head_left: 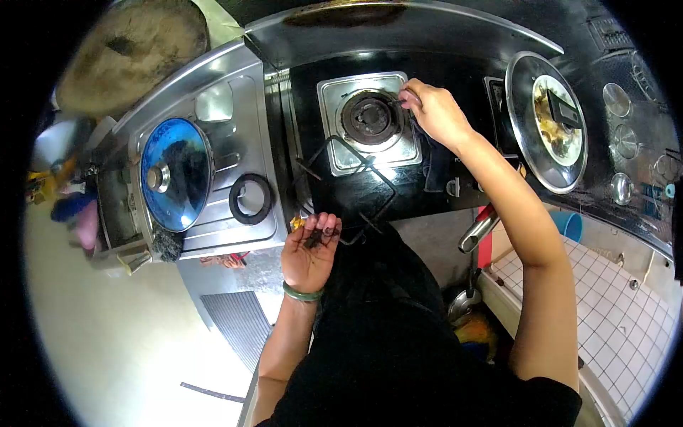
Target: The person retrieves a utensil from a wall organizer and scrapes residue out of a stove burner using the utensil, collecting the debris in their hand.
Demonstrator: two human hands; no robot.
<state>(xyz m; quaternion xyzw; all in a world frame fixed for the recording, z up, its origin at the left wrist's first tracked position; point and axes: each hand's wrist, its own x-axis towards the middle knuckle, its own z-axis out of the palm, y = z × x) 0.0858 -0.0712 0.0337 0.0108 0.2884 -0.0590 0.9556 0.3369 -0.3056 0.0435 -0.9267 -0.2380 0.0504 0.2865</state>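
Over the right edge of the gas burner (372, 119) is my right hand (437, 114), its fingertips pinched on something small and dark that I cannot make out. The burner sits in a shiny square metal drip tray (334, 158). My left hand (309, 250) is palm up and cupped, with dark debris (313, 238) in the palm and on the blackened fingers; a green bangle (302, 292) circles the wrist. Just above and beside it, a black wire pan support (388, 186) lies off the burner, toward the front of the black cooktop.
On the left, a steel sink counter (245, 92) bears a blue glass lid (176, 174) and a black ring (250, 198). A glass-lidded pan (546, 122) covers the right burner; a steel handle (478, 229) juts past the front edge. Glasses (621, 188) stand far right.
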